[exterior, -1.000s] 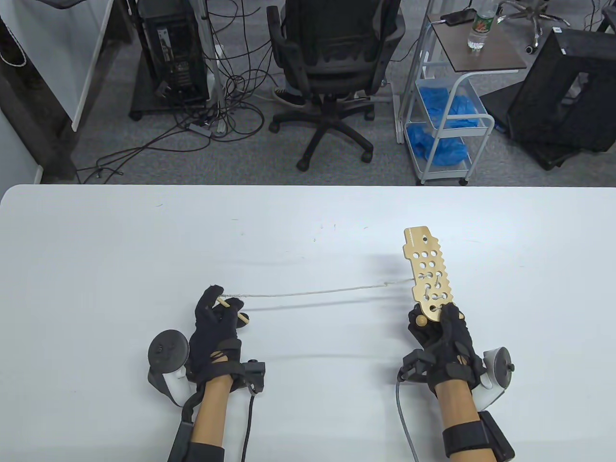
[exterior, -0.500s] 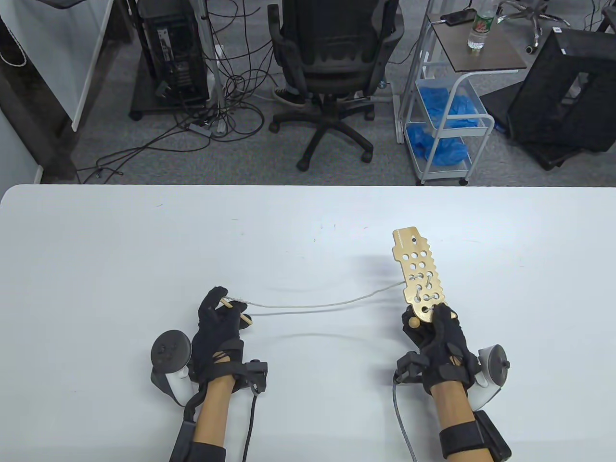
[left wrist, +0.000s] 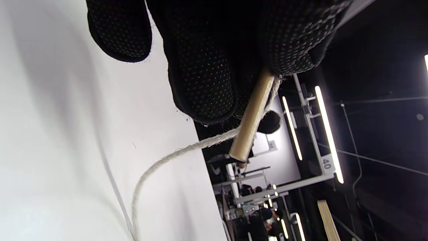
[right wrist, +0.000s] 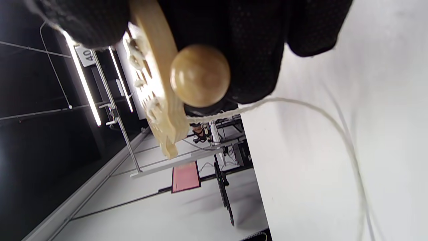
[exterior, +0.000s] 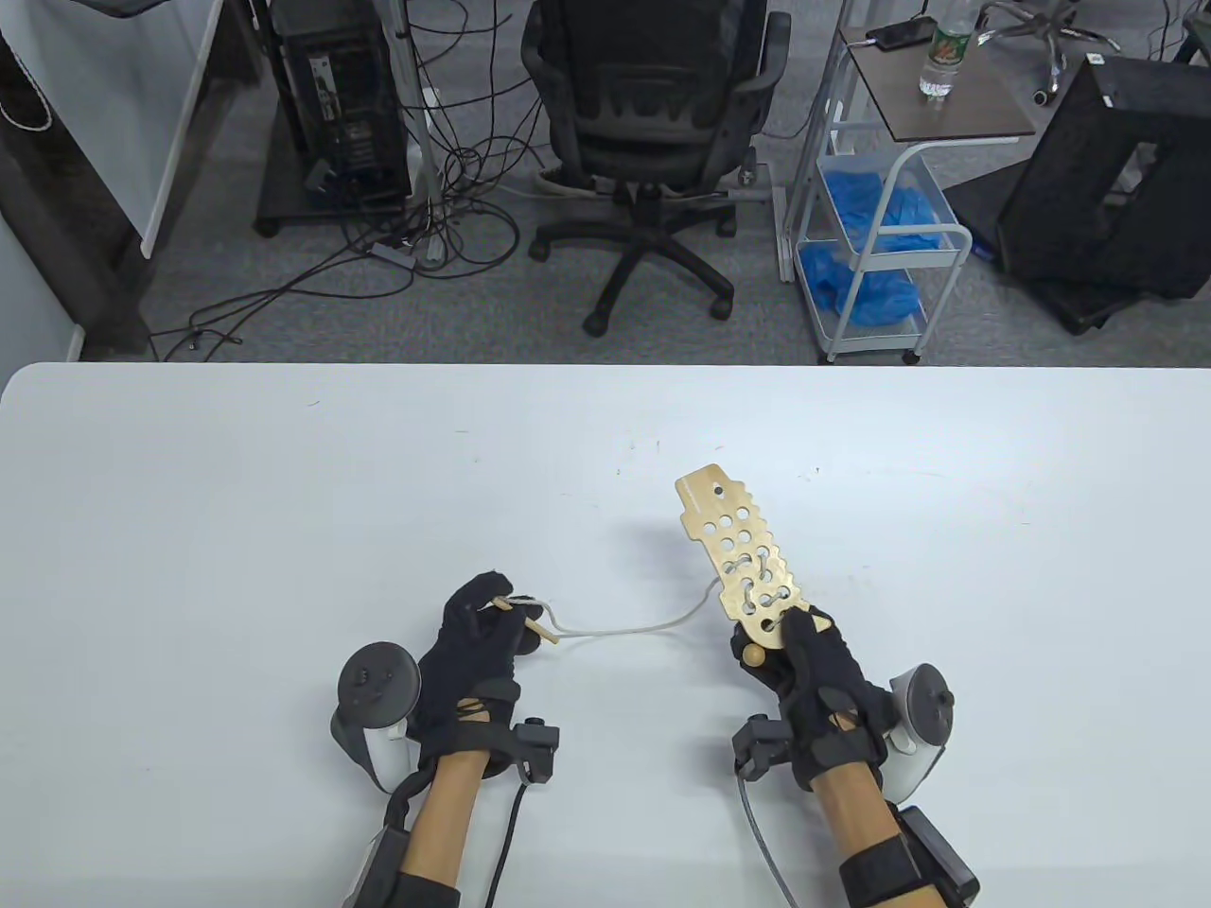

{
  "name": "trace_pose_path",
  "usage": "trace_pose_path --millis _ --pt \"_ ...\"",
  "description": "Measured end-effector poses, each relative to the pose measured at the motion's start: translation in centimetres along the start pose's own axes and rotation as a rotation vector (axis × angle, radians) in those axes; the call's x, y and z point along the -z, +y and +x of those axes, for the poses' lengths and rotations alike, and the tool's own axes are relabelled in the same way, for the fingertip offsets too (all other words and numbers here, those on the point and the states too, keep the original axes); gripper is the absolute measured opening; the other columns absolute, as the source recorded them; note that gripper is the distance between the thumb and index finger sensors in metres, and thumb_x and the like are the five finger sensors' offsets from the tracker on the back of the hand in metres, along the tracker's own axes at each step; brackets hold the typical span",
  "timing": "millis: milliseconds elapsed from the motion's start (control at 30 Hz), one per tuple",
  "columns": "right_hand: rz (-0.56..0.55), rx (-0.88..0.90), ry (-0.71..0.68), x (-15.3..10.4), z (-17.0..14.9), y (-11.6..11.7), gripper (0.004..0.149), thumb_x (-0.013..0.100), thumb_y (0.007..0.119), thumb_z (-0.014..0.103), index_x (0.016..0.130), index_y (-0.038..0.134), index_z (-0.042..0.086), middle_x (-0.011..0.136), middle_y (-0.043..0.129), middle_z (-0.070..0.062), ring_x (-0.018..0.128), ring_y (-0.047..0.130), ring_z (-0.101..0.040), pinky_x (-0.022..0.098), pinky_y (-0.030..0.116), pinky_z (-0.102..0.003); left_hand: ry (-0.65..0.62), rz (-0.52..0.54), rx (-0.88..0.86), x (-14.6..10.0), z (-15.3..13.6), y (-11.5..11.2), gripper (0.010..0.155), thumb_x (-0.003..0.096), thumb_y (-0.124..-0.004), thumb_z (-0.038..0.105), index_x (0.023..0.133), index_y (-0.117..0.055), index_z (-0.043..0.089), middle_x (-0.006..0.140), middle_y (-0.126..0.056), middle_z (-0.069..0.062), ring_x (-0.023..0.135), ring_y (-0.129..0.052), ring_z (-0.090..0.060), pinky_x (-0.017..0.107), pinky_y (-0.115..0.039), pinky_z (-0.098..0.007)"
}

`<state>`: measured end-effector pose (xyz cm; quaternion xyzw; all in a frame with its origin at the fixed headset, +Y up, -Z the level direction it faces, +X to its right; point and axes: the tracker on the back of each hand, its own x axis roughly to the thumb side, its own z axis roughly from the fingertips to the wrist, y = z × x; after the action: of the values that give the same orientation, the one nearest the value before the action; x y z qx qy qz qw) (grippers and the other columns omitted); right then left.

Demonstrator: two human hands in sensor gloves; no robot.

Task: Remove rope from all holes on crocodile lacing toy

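Right hand (exterior: 816, 664) grips the perforated wooden crocodile board (exterior: 744, 560); left hand (exterior: 482, 632) pinches the wooden needle (exterior: 535, 631) of slack white rope (exterior: 632, 626); feed the needle squarely back through the next hole.

Black dotted-glove left hand (left wrist: 214, 50) at frame top pinches light round wooden lacing stick (left wrist: 250, 117); frayed white rope (left wrist: 160, 164) curves down-left over white table (left wrist: 67, 150).

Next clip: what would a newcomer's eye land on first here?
First, the pale wooden crocodile lacing toy, held up off the table right of centre by the right hand, rope laced through its lower holes. Next, the slack white rope sagging leftward to the left hand, which pinches the wooden needle at the rope's end.
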<state>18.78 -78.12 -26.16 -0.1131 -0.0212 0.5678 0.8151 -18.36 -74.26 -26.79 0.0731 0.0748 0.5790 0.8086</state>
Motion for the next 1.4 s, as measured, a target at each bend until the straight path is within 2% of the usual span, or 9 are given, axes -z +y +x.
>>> trace_pose_path --millis 133,400,700,933,1067,1200,1400 --pt "0.121 -0.016 -0.005 -0.4 -0.3 1.9 0.048 0.040 0.084 0.037 0.080 0.076 0.012 0.065 0.098 -0.014 0.059 0.096 -0.038 0.054 0.071 -0.063 -0.032 -0.048 -0.028 -0.3 0.6 -0.8 0.046 0.0441 -0.086 0.042 0.090 -0.078 0.042 0.073 -0.108 0.012 0.055 -0.108 -0.007 0.063 -0.080 -0.051" --pt "0.297 -0.038 -0.037 -1.0 -0.7 4.3 0.048 0.039 0.084 0.037 0.079 0.078 0.011 0.064 0.099 -0.015 0.058 0.097 -0.038 0.053 0.071 -0.063 -0.027 -0.139 -0.174 -0.4 0.6 -1.6 0.043 0.0467 -0.084 0.041 0.089 -0.081 0.042 0.076 -0.105 0.010 0.059 -0.104 -0.009 0.066 -0.076 -0.053" --pt "0.381 -0.064 -0.054 -1.1 -0.7 5.1 0.047 0.039 0.083 0.036 0.079 0.078 0.011 0.063 0.100 -0.015 0.057 0.097 -0.038 0.052 0.071 -0.063 0.029 -0.236 -0.413 -0.3 -0.1 -2.1 0.041 0.0504 -0.078 0.040 0.091 -0.081 0.041 0.080 -0.102 0.009 0.062 -0.101 -0.009 0.068 -0.073 -0.055" --pt "0.435 -0.062 -0.065 -1.2 -0.6 5.7 0.047 0.039 0.083 0.036 0.079 0.078 0.011 0.063 0.100 -0.015 0.056 0.098 -0.038 0.052 0.071 -0.063 0.062 -0.354 -0.498 -0.2 -0.3 -3.2 0.043 0.0515 -0.075 0.036 0.094 -0.079 0.035 0.080 -0.102 0.009 0.061 -0.102 -0.009 0.068 -0.073 -0.056" --pt "0.466 -0.066 -0.075 -1.3 -0.6 6.0 0.047 0.039 0.083 0.036 0.079 0.079 0.012 0.063 0.100 -0.015 0.056 0.098 -0.038 0.052 0.072 -0.063 0.077 -0.403 -0.495 -0.2 -0.3 -3.6 0.044 0.0522 -0.074 0.034 0.096 -0.077 0.034 0.080 -0.102 0.008 0.062 -0.101 -0.009 0.068 -0.072 -0.056" --pt "0.480 -0.071 -0.080 -1.4 -0.6 6.1 0.047 0.039 0.083 0.036 0.079 0.079 0.012 0.063 0.100 -0.015 0.056 0.098 -0.038 0.052 0.072 -0.063 0.058 -0.423 -0.412 -0.2 -0.1 -3.6 0.044 0.0525 -0.075 0.033 0.096 -0.077 0.039 0.082 -0.100 0.009 0.065 -0.099 -0.011 0.069 -0.070 -0.057" --pt "0.480 -0.094 -0.081 -1.4 -0.6 6.2 0.047 0.039 0.083 0.036 0.079 0.079 0.012 0.063 0.100 -0.015 0.056 0.098 -0.038 0.052 0.072 -0.064 0.024 -0.464 -0.351 -0.3 0.5 -4.0 0.043 0.0516 -0.078 0.037 0.094 -0.081 0.043 0.091 -0.091 0.006 0.073 -0.092 -0.014 0.071 -0.066 -0.060"
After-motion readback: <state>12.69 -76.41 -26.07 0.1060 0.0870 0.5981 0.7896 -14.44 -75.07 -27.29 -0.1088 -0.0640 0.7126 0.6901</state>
